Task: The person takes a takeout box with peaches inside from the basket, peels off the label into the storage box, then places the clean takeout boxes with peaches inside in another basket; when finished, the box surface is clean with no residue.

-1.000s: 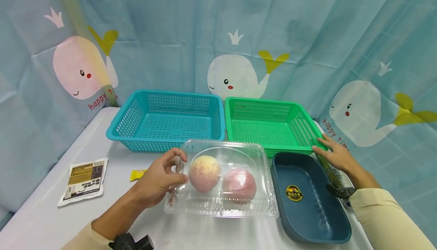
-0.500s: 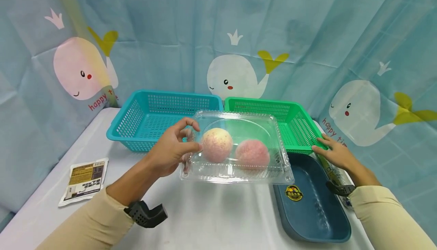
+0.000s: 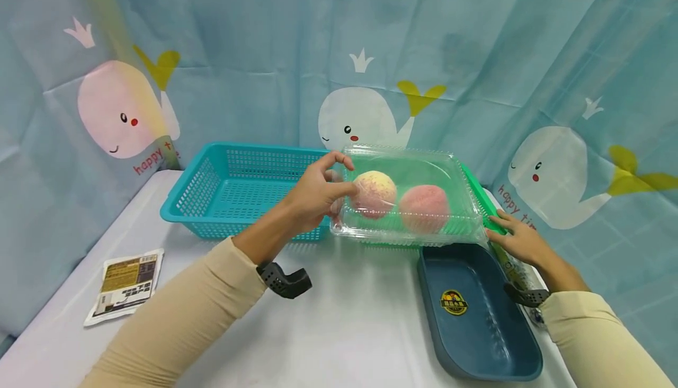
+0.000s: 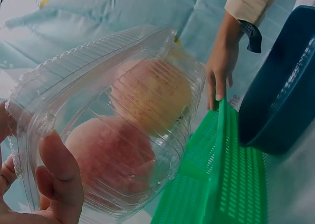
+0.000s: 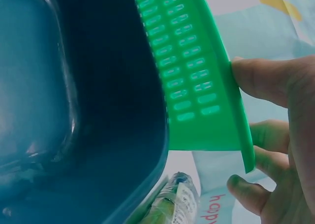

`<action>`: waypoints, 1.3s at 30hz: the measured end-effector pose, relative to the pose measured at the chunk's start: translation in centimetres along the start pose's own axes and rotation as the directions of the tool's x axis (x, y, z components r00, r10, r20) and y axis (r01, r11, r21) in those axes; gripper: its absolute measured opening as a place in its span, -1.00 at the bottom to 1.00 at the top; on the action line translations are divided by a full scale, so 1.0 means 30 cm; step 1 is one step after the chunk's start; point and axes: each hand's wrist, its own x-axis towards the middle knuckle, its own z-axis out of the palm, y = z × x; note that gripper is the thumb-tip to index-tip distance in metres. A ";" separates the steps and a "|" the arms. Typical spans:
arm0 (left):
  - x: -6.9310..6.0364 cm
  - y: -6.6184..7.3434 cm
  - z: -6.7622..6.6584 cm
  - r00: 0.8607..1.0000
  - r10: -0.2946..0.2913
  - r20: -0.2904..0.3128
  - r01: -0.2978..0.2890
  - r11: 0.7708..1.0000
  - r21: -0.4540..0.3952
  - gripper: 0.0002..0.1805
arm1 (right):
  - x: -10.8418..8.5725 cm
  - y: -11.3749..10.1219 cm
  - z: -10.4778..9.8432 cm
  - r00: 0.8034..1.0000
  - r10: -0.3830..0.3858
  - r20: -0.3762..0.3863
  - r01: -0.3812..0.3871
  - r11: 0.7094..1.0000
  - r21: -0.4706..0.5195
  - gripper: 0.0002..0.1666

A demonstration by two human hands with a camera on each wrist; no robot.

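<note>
My left hand (image 3: 316,195) pinches the left edge of a clear plastic clamshell box (image 3: 418,167), thumb on the near side. Inside lie a yellowish peach (image 3: 375,192) and a pink peach (image 3: 425,210), also seen through the box wall in the left wrist view. The box hangs tilted over the green basket (image 3: 482,202) and covers most of it from above. At that basket's front right corner, my right hand (image 3: 521,239) holds the rim; the right wrist view shows the thumb on one side and fingers on the other.
A blue basket (image 3: 249,223) stands left of the green one. In front sits a dark blue basin (image 3: 477,311) with a round sticker. Beyond its right side lies a clear-wrapped package (image 5: 172,204). A flat packet (image 3: 124,285) lies at the far left.
My left hand has lifted the clamshell box with the peaches off the table and carried it away and to the right, over the green basket. My right hand stays at the rim.
</note>
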 end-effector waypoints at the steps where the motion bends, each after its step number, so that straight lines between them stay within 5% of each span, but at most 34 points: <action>1: 0.016 -0.004 0.009 1.000 0.004 0.007 -0.004 1.000 -0.007 -0.55 | -0.001 0.001 0.000 1.000 -0.001 -0.002 0.001 1.000 0.000 -0.10; 8: 0.137 -0.049 0.076 0.998 0.014 0.061 -0.014 1.000 -0.007 -0.60 | -0.012 0.016 -0.009 0.999 0.035 0.000 -0.035 0.999 -0.006 0.01; 22: 0.333 -0.182 0.150 0.997 -0.043 0.063 0.041 0.998 0.039 -0.53 | -0.010 0.013 -0.006 1.000 0.021 -0.007 -0.021 1.000 -0.018 -0.06; 39: 0.440 -0.363 0.147 0.984 -0.167 -0.059 0.170 0.984 0.055 -0.50 | 0.003 -0.010 -0.006 1.000 -0.004 -0.013 0.003 1.000 -0.009 -0.11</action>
